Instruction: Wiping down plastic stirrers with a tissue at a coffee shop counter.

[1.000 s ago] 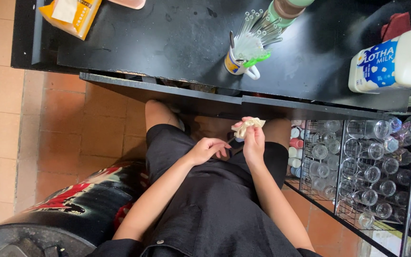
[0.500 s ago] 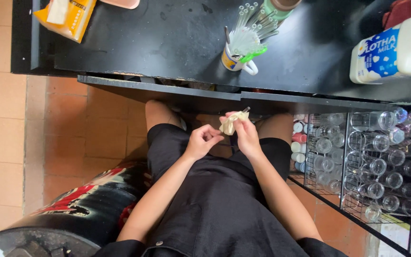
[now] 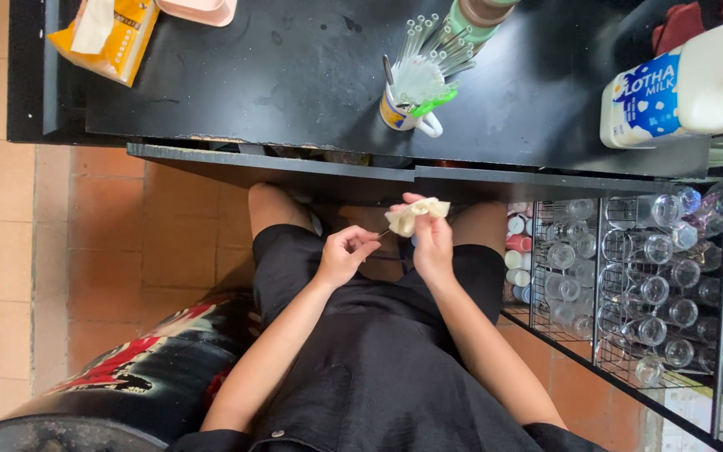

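Crumpled cream cloth (image 3: pixel 416 215) gripped in right hand (image 3: pixel 433 248), left hand (image 3: pixel 343 255) pinching closed, perhaps on thin thread.

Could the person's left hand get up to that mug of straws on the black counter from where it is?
Probably yes. The left hand sits in the lap, pinching something thin beside the pale cloth in the right hand. The mug stands near the counter edge just above, with nothing between, though the hand is busy.
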